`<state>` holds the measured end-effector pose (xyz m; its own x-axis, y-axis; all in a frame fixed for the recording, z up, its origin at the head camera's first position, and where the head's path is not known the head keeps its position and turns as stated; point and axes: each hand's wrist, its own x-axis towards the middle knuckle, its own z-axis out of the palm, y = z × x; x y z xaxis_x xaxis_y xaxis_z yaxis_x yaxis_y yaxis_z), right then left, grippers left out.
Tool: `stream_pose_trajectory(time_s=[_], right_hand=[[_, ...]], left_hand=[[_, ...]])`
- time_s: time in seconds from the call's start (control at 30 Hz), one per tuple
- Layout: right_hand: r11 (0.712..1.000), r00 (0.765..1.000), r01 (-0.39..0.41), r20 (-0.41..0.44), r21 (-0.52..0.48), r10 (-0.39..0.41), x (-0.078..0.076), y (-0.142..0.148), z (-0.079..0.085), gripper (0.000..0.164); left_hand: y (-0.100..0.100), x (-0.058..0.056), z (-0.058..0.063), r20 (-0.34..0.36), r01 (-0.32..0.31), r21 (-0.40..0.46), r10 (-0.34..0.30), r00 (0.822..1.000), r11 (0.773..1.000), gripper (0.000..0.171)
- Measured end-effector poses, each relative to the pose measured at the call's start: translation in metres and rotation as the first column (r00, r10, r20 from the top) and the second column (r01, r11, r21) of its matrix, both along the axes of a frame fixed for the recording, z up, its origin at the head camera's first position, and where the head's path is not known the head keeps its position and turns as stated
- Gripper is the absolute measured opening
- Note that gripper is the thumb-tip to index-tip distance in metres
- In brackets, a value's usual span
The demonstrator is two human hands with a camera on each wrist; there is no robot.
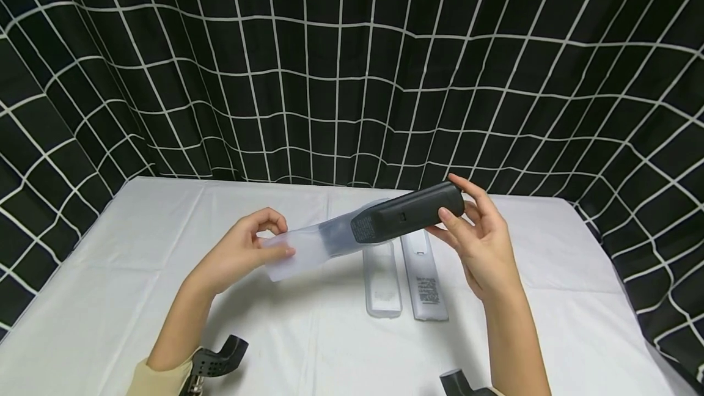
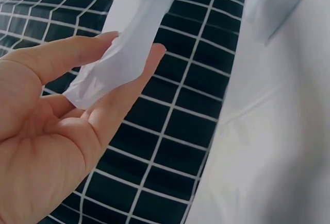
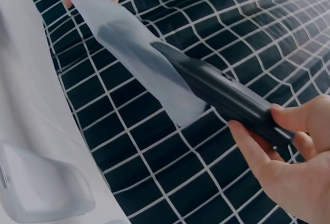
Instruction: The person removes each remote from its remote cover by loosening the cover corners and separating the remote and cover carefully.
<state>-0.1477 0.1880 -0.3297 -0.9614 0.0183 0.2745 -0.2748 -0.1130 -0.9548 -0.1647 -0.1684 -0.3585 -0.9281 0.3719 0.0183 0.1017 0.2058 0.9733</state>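
Note:
My left hand pinches one end of a translucent plastic sleeve between thumb and fingers. In the left wrist view the sleeve runs up and away from the fingers. With thumb and fingertips, my right hand grips the rear end of a black remote control, its back side facing the head camera. The remote's far end overlaps the sleeve's other end above the table. In the right wrist view the remote lies slantwise beside the sleeve, its tip uncovered.
Two pale remotes in clear covers, a shorter one and a longer one, lie side by side on the white-covered table, below the raised hands. A black curtain with white grid lines hangs behind and at both sides.

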Motion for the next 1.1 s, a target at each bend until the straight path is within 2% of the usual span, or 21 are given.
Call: stream_pose_trajectory(time_s=[0.13,0.27,0.43,0.67,0.93,1.1], right_hand=[[0.993,0.998,0.068,0.002,-0.101,-0.068,0.000,-0.007,0.001,0.050],[0.981,0.993,0.115,-0.009,-0.158,-0.118,-0.001,-0.012,0.002,0.048],[0.977,0.989,0.143,-0.009,-0.160,-0.147,0.000,-0.017,0.003,0.047],[0.979,0.991,0.125,-0.021,-0.160,-0.130,0.000,-0.020,0.003,0.046],[0.993,0.992,0.089,-0.079,-0.072,-0.095,0.001,-0.021,0.001,0.045],[0.992,0.989,0.113,-0.086,-0.054,-0.118,0.000,-0.021,0.000,0.046]], left_hand=[[0.006,-0.001,-0.004,0.016,0.043,0.018,-0.043,0.999,0.999,0.039],[0.013,-0.002,-0.007,0.027,0.073,-0.005,-0.073,0.997,0.997,0.047],[0.024,-0.001,-0.012,-0.003,0.098,-0.061,-0.098,0.995,0.993,0.041],[0.038,0.002,-0.016,-0.018,0.119,-0.086,-0.121,0.993,0.989,0.037],[0.050,0.003,-0.021,-0.027,0.167,-0.062,-0.169,0.985,0.984,0.033],[0.055,0.006,-0.021,-0.030,0.192,-0.024,-0.192,0.981,0.981,0.031]])
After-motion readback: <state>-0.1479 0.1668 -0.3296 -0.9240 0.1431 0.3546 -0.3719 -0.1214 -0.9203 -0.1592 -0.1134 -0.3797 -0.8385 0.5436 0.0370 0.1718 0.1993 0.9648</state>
